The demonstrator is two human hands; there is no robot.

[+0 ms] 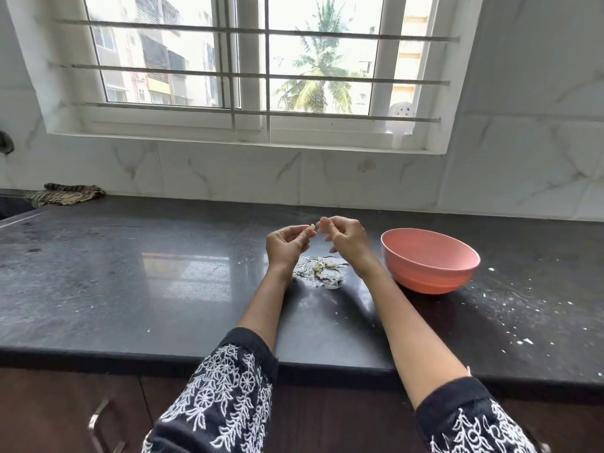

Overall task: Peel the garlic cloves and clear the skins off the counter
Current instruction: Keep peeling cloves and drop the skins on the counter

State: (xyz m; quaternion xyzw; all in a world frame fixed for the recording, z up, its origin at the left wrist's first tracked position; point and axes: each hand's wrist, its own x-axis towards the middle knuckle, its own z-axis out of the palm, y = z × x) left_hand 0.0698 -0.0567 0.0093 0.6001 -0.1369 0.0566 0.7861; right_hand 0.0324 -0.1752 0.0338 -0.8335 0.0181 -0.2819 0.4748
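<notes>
Both hands up over the counter, meeting near the middle, raised above the surface. Left hand: fingers curled, thumb and forefinger pinching a small pale clove at its tips. Right hand: fingers curled too, tips right at the clove from the other side; whether they're actually gripping it or a bit of skin, can't tell, too small. Skins: loose pale pile lying on the counter directly below and between the two wrists, a few stray flakes nearer the front edge. Bowl: pink, upright, on the counter just right of the right wrist, not touching the pile; the part of the inside that shows looks bare. White specks scattered on the dark counter to the right of the bowl. Striped cloth bunched at the far left against the tiled wall. Window with horizontal bars behind the counter; small white object on the sill at the right end. Dark sleeves with white embroidery on both forearms at the bottom of the view, forearms bare from there to the wrists. Cabinet handle visible below the counter edge, bottom left.
</notes>
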